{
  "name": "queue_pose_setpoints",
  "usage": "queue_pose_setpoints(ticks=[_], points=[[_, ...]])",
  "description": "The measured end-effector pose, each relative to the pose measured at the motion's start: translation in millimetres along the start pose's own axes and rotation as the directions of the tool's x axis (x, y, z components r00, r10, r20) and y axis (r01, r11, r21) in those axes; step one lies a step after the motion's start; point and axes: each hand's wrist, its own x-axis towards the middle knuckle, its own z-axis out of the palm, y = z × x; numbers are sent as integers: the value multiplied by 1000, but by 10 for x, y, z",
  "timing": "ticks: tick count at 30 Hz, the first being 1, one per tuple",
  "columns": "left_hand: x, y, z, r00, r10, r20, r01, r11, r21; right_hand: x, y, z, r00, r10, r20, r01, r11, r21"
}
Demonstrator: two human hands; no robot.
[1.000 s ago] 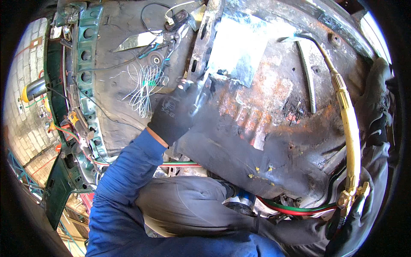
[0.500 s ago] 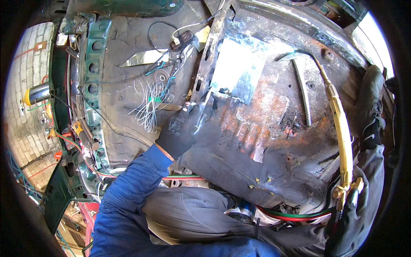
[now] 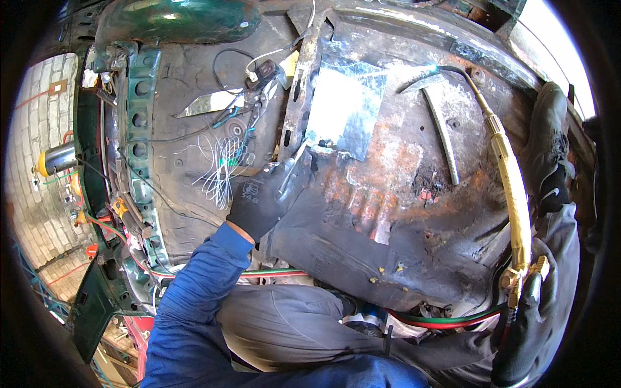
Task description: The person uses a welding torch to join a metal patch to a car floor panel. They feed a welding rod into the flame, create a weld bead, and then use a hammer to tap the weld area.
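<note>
In a black glove, my left hand (image 3: 260, 202) is closed around a slim silver metal tool (image 3: 291, 169). The tool's tip is at the near left corner of a shiny sheet-metal patch (image 3: 343, 116), which lies on the rusty floor panel (image 3: 388, 171). My right hand (image 3: 537, 304), also gloved in black, grips a brass gas torch (image 3: 512, 184) at its valve end, low on the right. The torch's bent neck reaches up to the far side, where a bluish-white glow shows at its tip, level with the patch. The right fingers are partly hidden.
A hammer (image 3: 441, 132) lies under the torch tip. Left of the slotted rail (image 3: 296, 97) are coiled wire (image 3: 223, 171), tin snips (image 3: 260, 103), a disc (image 3: 235, 128) and a dark corded device (image 3: 262, 74). Red and green hoses (image 3: 446, 323) run along the near edge.
The whole view has shifted slightly, moving the scene a little left. The glow at the torch tip looks bluer. Both hands keep their holds, with the silver tool still at the patch's corner.
</note>
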Motion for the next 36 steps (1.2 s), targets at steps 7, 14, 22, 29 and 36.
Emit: queue_pose_setpoints(ticks=[7,14,22,29,36], points=[[-30,-76,55,996,90,-30,-87,994,72,23,-2,5,999,-29,29,30,999,-36],[-25,-44,23,1000,13,-1,-13,1000,-3,-23,-260,168,997,-30,68,35,997,-64],[-13,-109,75,998,57,-3,-57,998,-14,-62,-332,189,996,-43,82,58,981,-188],[-71,-181,74,995,82,-48,-81,996,32,-82,-128,365,961,-256,106,277,866,-416],[-8,-98,-9,997,49,-63,-51,998,-34,-362,-148,873,968,-210,136,244,915,-321]])
